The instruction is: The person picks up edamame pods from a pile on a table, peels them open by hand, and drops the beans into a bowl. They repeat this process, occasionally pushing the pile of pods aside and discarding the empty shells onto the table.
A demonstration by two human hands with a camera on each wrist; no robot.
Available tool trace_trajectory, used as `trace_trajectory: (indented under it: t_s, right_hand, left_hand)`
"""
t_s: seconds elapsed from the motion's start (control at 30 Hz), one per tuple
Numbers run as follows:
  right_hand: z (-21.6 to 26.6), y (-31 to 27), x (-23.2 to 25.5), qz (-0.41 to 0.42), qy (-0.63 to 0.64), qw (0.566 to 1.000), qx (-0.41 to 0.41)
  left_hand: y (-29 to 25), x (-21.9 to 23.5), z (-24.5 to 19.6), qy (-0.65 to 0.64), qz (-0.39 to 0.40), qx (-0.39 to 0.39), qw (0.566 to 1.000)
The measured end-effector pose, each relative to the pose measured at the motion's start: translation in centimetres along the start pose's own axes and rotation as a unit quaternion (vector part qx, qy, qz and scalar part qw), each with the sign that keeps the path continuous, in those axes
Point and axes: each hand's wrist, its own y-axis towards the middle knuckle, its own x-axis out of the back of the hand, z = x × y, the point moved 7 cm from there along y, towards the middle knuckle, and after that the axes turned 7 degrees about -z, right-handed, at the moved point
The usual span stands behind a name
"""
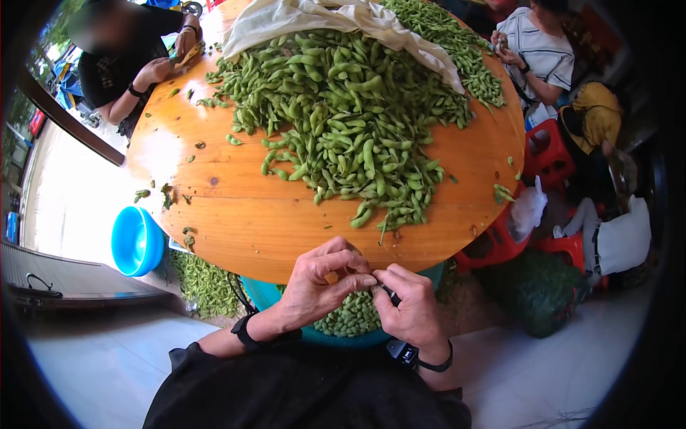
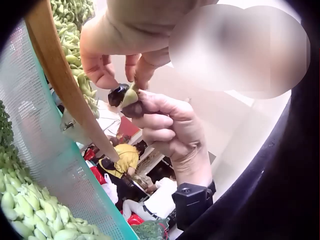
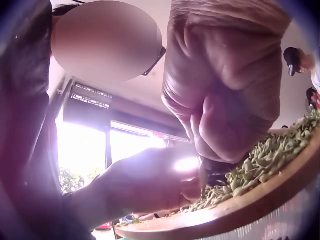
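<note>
My left hand [image 1: 314, 282] and right hand [image 1: 411, 307] meet just off the near table edge. In the left wrist view, the left fingertips pinch the end of a green soybean pod [image 2: 131, 96]. The right thumb and fingers grip a small shiny black tool [image 2: 118, 94] against that pod; its exact kind is hidden by the fingers. Below both hands stands a teal mesh basket [image 2: 90, 175] with many short green pods [image 1: 350, 318] in it. A big heap of soybean pods [image 1: 343, 107] covers the middle of the table.
A round wooden table [image 1: 236, 236] carries stray pods and leaf scraps. White cloth [image 1: 307, 18] lies over the heap's far side. A blue basin [image 1: 136, 242] stands left, loose pods [image 1: 207, 282] beside it. Red stools [image 1: 550, 151] and other people are around the table.
</note>
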Motion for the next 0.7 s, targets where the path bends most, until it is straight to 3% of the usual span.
trace_trajectory:
  t_s: [0.1, 0.17, 0.2, 0.27, 0.33, 0.4, 0.47, 0.53, 0.57, 0.6, 0.67, 0.7]
  right_hand:
    - [0.2, -0.1, -0.1, 0.005, 0.016, 0.999, 0.028]
    - [0.2, -0.4, -0.3, 0.059, 0.066, 0.995, 0.044]
    - [0.1, -0.4, -0.1, 0.058, 0.066, 0.995, 0.043]
    - [-0.2, -0.7, -0.8, 0.134, 0.153, 0.979, 0.002]
    - [-0.3, -1.0, -1.1, 0.172, 0.195, 0.965, -0.020]
    - [-1.7, -1.3, -1.2, 0.166, 0.239, 0.947, -0.133]
    - [-2.1, -1.4, -1.3, 0.159, 0.218, 0.954, -0.133]
    - [-1.2, -0.8, -0.7, 0.085, 0.141, 0.985, -0.059]
    - [-1.2, -0.9, -1.0, 0.086, 0.141, 0.985, -0.058]
    - [-1.2, -0.9, -0.9, 0.061, 0.125, 0.989, -0.052]
    - [-1.1, -1.0, -0.9, 0.037, 0.108, 0.992, -0.046]
    - [-1.0, -0.9, -0.7, 0.014, 0.074, 0.997, -0.033]
  left_hand:
    - [0.1, -0.1, 0.1, 0.021, 0.061, 0.015, 0.998]
    - [-0.3, -1.0, 1.4, -0.169, 0.115, 0.131, 0.970]
    - [-0.1, -0.6, 1.6, -0.169, 0.115, 0.131, 0.970]
    - [-1.2, -1.5, 2.6, -0.264, 0.229, 0.258, 0.901]
    - [-1.8, -2.1, 2.5, -0.314, 0.240, 0.258, 0.882]
    - [-1.7, -1.9, 2.6, -0.291, 0.179, 0.272, 0.899]
    - [-2.0, -2.1, 2.5, -0.296, 0.185, 0.233, 0.908]
    - [-2.3, -1.5, 3.2, -0.122, 0.127, 0.200, 0.964]
    - [-2.0, -1.1, 3.0, -0.037, 0.136, 0.169, 0.975]
    - [-1.8, -0.9, 2.7, -0.037, 0.135, 0.169, 0.976]
    - [-1.0, -0.5, 0.4, 0.119, 0.121, -0.007, 0.985]
    - [-1.1, -0.5, 0.5, 0.119, 0.120, -0.006, 0.986]
